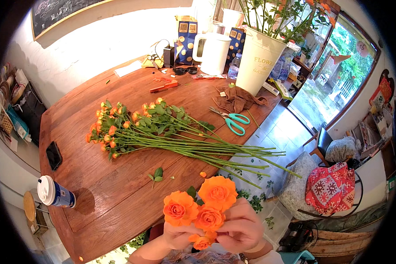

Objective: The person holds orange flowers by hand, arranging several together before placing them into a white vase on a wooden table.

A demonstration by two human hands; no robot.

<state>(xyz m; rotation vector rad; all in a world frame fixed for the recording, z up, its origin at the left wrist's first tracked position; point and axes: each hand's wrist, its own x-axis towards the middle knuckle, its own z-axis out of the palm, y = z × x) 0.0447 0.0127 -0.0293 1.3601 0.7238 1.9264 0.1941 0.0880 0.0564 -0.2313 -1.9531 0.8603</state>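
Note:
Several open orange roses (210, 217) are held close in front of my body, just off the table's front edge. My left hand (177, 235) grips them from the left, its fingers partly hidden behind the blooms. On the other side, my right hand (243, 227) has its fingers closed together at the lower flowers; exactly what they pinch is hidden. Beyond my hands, a bundle of orange spray roses (171, 137) lies on the wooden table (118, 204), stems overhanging the right edge. Teal-handled scissors (234, 123) lie behind the stems, blades apart. A leaf sprig (157, 175) rests nearer me.
A lidded paper cup (57, 193) and a phone (54, 155) are at the left. Farther back are an orange tool (163, 84), sunglasses (184, 71), a white pitcher (214, 54), a brown cloth (239, 99) and a cream flower bucket (259, 61). Leaves litter the tiled floor (274, 198).

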